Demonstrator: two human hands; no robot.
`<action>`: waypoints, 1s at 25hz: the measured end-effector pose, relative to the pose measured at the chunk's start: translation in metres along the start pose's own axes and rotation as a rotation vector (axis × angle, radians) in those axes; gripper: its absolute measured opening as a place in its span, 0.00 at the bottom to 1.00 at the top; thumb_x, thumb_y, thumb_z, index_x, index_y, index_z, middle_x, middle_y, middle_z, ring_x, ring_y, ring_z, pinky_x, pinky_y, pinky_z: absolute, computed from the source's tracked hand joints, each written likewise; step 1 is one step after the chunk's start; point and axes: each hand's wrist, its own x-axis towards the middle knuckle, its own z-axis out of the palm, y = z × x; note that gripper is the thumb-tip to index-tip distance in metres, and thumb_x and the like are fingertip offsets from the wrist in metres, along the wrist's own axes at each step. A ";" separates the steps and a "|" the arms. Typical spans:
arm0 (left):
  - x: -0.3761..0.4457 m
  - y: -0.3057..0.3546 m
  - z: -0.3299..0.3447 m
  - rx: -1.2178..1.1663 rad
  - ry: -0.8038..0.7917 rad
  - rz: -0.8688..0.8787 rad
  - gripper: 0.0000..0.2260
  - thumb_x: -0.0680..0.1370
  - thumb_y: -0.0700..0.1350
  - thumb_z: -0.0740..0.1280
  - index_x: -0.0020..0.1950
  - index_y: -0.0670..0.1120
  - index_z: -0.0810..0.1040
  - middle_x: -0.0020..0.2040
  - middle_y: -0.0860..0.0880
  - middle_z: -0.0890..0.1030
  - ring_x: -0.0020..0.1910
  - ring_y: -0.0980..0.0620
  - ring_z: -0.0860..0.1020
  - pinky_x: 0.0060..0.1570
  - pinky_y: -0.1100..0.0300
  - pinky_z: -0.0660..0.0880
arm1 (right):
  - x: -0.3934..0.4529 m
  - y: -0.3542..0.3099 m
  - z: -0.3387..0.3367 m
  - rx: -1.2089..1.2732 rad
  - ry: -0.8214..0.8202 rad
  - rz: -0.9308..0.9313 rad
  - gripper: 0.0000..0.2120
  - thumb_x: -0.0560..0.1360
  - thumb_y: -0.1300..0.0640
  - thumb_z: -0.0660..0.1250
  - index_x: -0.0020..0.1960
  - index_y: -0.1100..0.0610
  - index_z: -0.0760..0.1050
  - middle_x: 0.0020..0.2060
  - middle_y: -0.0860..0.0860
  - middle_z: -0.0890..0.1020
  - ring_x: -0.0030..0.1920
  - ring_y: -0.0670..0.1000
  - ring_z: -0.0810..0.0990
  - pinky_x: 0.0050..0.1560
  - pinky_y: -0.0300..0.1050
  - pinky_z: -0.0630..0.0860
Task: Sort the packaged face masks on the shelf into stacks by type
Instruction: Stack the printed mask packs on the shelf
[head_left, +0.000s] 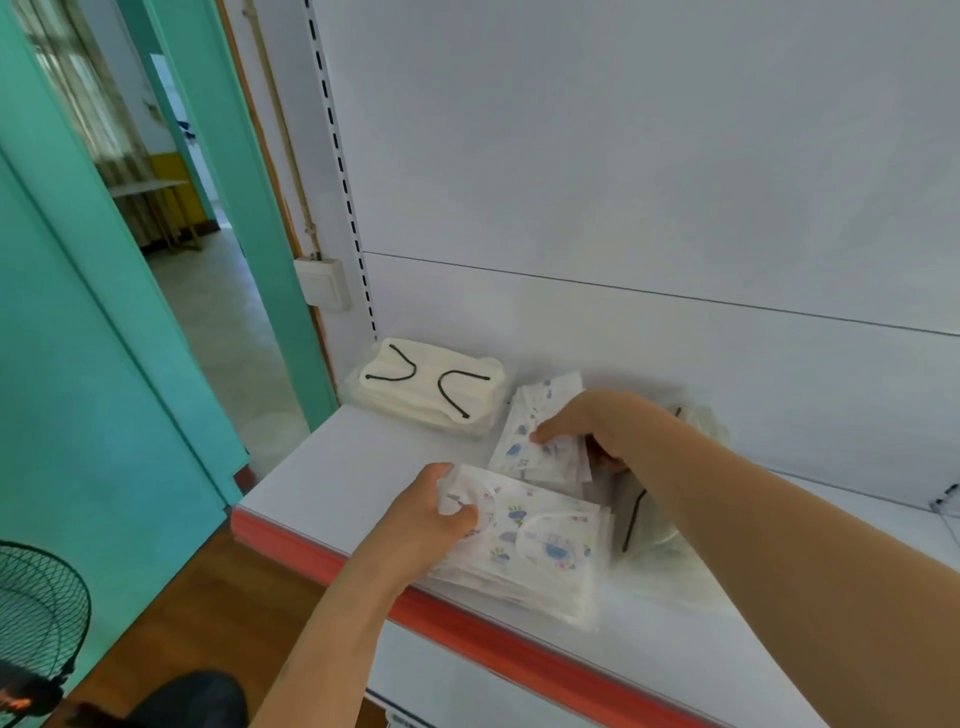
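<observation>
Right hand (582, 431) pinching a few printed masks (540, 447) just behind the printed stack (540, 545) gripped by left hand (431, 519) at the shelf (332, 483) front edge, long axis running left-right, so probably just down and toward the body.

No readable text in this view

The printed mask packets (530, 540) carry only blue flower pictures, no words that can be read. On the panel under the shelf's red edge (519, 654), at about 6 o'clock of the picture, there is a small dark mark (410, 719), but it is too blurred and cut off to read.
</observation>
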 end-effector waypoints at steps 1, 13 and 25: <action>0.000 -0.001 0.000 -0.014 -0.003 0.004 0.27 0.80 0.47 0.67 0.78 0.52 0.62 0.62 0.54 0.73 0.58 0.54 0.74 0.50 0.64 0.68 | 0.006 0.003 0.002 0.109 -0.006 0.001 0.25 0.76 0.48 0.71 0.64 0.60 0.67 0.44 0.57 0.74 0.53 0.58 0.77 0.61 0.48 0.73; 0.004 -0.007 -0.017 -0.178 0.063 0.027 0.23 0.78 0.44 0.71 0.71 0.54 0.71 0.56 0.59 0.78 0.53 0.62 0.77 0.48 0.65 0.74 | -0.003 0.038 -0.068 0.106 -0.142 -0.008 0.19 0.75 0.61 0.71 0.65 0.63 0.74 0.60 0.60 0.81 0.60 0.59 0.81 0.62 0.54 0.76; 0.008 -0.020 -0.027 -0.280 0.052 -0.031 0.22 0.78 0.43 0.72 0.70 0.56 0.73 0.57 0.57 0.81 0.54 0.61 0.79 0.44 0.69 0.74 | 0.036 0.050 -0.063 -0.104 -0.452 -0.212 0.15 0.74 0.66 0.71 0.60 0.58 0.77 0.53 0.53 0.86 0.56 0.54 0.84 0.61 0.52 0.78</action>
